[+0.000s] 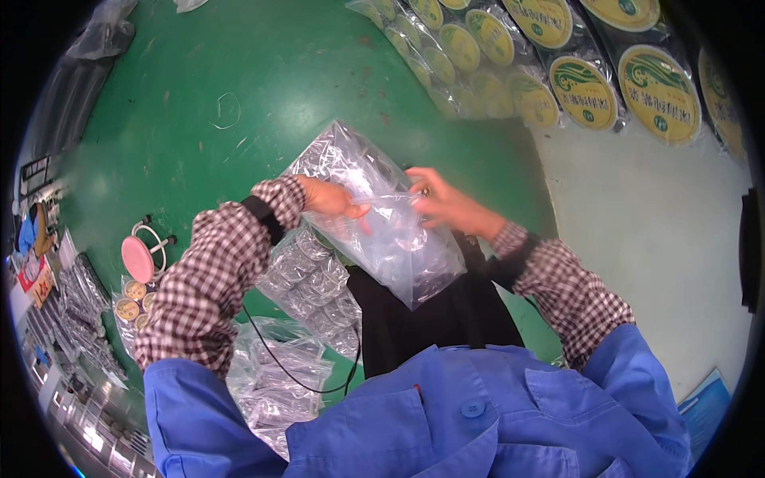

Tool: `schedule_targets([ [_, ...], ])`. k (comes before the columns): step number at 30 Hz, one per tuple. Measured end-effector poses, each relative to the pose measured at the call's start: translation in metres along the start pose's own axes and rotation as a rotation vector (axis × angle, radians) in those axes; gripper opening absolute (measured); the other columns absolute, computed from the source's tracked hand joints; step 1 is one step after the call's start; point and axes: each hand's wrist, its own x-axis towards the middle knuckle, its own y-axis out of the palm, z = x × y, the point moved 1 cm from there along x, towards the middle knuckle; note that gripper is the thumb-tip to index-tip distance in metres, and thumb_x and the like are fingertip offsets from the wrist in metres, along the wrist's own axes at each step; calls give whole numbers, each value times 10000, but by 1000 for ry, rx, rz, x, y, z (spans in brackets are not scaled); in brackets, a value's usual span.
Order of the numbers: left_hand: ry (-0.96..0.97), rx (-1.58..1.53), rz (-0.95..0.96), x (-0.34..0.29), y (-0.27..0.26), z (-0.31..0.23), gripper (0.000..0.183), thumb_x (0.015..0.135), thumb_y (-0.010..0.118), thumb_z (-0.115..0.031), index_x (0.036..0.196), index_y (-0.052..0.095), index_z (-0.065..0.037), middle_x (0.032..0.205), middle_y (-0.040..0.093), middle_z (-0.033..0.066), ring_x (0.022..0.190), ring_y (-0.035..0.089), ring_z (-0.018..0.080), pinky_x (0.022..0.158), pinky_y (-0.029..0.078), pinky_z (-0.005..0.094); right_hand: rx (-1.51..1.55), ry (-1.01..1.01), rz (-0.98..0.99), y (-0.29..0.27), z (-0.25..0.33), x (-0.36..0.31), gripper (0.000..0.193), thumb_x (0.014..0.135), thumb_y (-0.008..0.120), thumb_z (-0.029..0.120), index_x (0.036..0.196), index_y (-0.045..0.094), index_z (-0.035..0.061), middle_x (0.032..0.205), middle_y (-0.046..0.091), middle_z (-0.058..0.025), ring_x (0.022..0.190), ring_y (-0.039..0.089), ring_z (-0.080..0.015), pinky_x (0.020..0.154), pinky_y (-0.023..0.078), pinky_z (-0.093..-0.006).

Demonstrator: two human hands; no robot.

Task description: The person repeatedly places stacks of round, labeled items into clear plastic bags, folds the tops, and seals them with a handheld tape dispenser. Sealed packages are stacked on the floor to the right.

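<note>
A large clear plastic bag (398,247) lies slantwise over my lap, with shiny clear contents in its far part that I cannot make out. My left hand (328,198) is closed on the bag's loose film from the left, thumb pointing right. From the other side, the bent fingers of my right hand (456,209) grip the edge of the same film. That hand is slightly blurred, and part of its grip is hidden by the folds.
Bagged stacks of clear containers (307,267) stand on the green floor (199,103) at my left, near a black cable (279,366). Further left is a pink round-seat stool (137,259). Bags of yellow-lidded tubs (586,92) fill the far right.
</note>
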Motion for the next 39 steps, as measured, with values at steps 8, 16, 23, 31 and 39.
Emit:
schedule_targets([
  [8, -858, 505, -447, -73, -22, -1, 517, 908, 574, -419, 1291, 559, -73, 1420, 451, 176, 1378, 349, 316, 1112, 193, 641, 182, 193, 106, -1, -32, 42, 289, 991, 505, 280, 1074, 591, 16, 951, 659, -93, 843, 645, -210, 715, 554, -347],
  [16, 341, 101, -1475, 126, 213, -65, 461, 834, 644, -275, 1243, 574, -74, 1380, 471, 164, 1328, 399, 350, 1115, 237, 576, 196, 445, -160, 43, -83, 74, 293, 985, 516, 297, 1011, 591, 14, 858, 622, -76, 715, 581, -183, 612, 496, -354],
  [23, -350, 15, -1911, 128, 158, -80, 554, 862, 615, -295, 1398, 478, -265, 1533, 321, 131, 1400, 270, 412, 1130, 165, 612, -1261, -261, -120, -1, -25, 82, 255, 836, 591, 200, 986, 634, -1, 937, 671, -179, 846, 644, -355, 746, 518, -449],
  [31, -677, -41, -1645, 114, 214, -62, 443, 974, 430, -417, 1395, 483, -288, 1568, 193, 199, 1418, 125, 489, 1068, 168, 691, -761, -1226, 47, -25, 467, -366, 503, 958, 575, 329, 1371, 496, 53, 1350, 537, -126, 1274, 473, -233, 1085, 349, -377],
  [39, -654, 143, -1716, 218, 204, 34, 499, 924, 473, -489, 1381, 494, -290, 1583, 160, 179, 1420, 121, 470, 1031, 191, 717, -1614, 271, -1725, -243, 627, -628, 793, 954, 520, 432, 1497, 165, -24, 1532, 264, -227, 1403, 306, -350, 1093, 385, -437],
])
